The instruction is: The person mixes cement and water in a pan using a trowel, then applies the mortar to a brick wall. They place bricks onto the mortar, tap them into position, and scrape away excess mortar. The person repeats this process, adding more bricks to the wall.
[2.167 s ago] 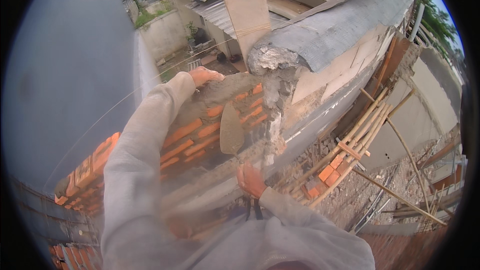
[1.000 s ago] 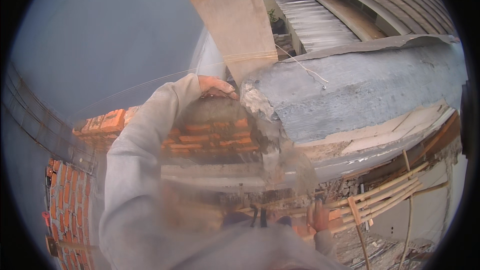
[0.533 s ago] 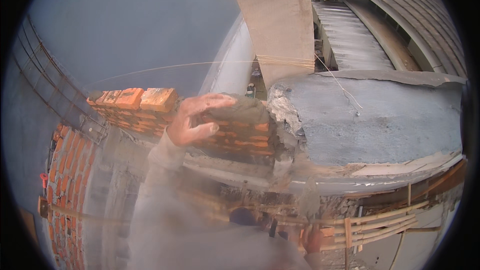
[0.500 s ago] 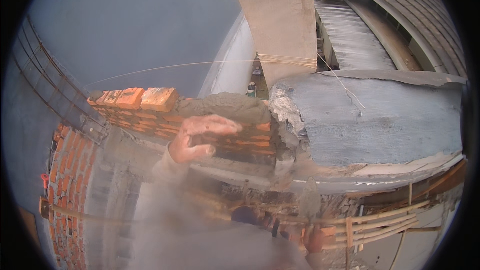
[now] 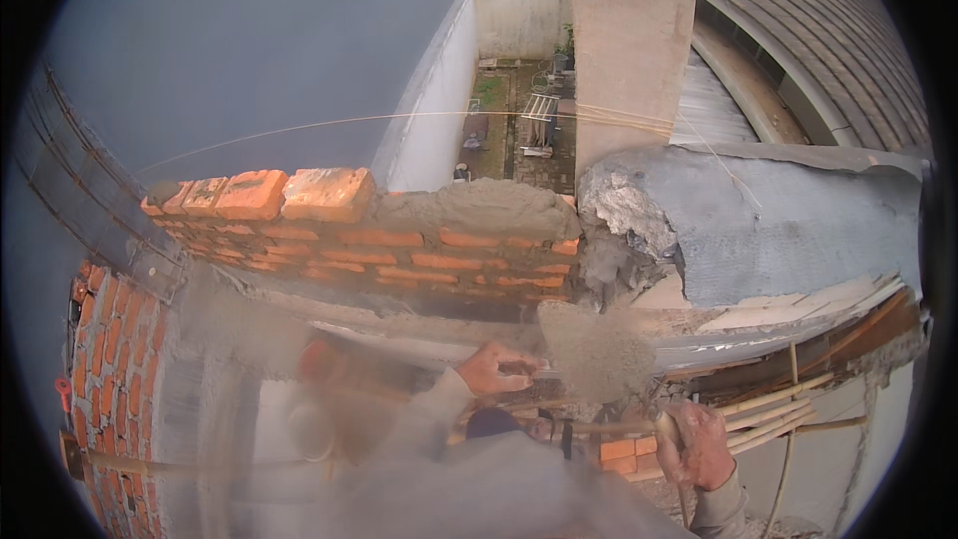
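Note:
My right hand (image 5: 699, 442) is wrapped round the handle of a trowel (image 5: 604, 347), low on the right. Its broad blade points away from me, coated with grey mortar. To the left of the blade is my left hand (image 5: 496, 369), with nothing visible in it; its fingers are bent, and a gap shows between them and the thumb. Beyond both hands runs a low brick wall (image 5: 389, 262). Wet mortar (image 5: 509, 208) lies heaped along the right part of its top, beside a row of orange bricks (image 5: 327, 195) on the left part.
A rough concrete beam (image 5: 778, 225) meets the wall's right end. A string (image 5: 399, 117) stretches above the wall to a column (image 5: 634, 50). Steel bars (image 5: 75, 130) stand far left, above another brick wall (image 5: 120, 389). Bamboo poles (image 5: 768, 419) and loose bricks (image 5: 629, 454) lie below.
My left hand has come down from in front of the wall, toward the right. The trowel and right hand have come more into sight. The view has tilted up, showing a yard beyond.

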Available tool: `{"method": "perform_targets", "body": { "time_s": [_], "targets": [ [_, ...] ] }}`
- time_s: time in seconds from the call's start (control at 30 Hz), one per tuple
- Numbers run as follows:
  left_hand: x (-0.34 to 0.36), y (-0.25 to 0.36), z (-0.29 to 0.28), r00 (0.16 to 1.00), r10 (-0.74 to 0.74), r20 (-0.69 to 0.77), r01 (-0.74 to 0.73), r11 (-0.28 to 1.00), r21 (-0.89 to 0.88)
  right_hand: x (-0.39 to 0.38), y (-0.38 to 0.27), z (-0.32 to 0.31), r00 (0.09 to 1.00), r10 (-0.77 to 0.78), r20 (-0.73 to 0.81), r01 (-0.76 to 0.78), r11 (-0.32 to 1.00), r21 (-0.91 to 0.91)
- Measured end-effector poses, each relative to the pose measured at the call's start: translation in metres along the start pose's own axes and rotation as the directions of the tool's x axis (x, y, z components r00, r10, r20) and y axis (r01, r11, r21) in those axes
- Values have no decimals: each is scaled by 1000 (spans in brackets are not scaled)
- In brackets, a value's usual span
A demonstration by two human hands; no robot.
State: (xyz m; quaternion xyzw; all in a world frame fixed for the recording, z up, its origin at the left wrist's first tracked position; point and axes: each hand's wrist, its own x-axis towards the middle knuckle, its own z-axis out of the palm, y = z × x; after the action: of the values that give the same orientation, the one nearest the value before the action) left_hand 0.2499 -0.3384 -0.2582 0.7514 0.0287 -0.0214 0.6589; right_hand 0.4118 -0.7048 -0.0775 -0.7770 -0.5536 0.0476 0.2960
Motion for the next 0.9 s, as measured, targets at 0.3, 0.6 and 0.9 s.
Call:
{"method": "perform_targets", "body": {
  "time_s": [0.3, 0.6, 0.9],
  "targets": [
    [-51, -52, -20, 998, 9, -63, -16, 993, -116, 193, -170, -99, 960, -248, 128, 229, 437, -870],
    [-148, -109, -53, 915, -204, -348, 113, 958, -265, 284, -192, -68, 942, -170, 291, 336, 438, -834],
    [-175, -141, -84, 884, -128, -449, 45, 981, -190, 327, -198, -56, 851, -200, 486, 431, 795, -426]
  ]
}}
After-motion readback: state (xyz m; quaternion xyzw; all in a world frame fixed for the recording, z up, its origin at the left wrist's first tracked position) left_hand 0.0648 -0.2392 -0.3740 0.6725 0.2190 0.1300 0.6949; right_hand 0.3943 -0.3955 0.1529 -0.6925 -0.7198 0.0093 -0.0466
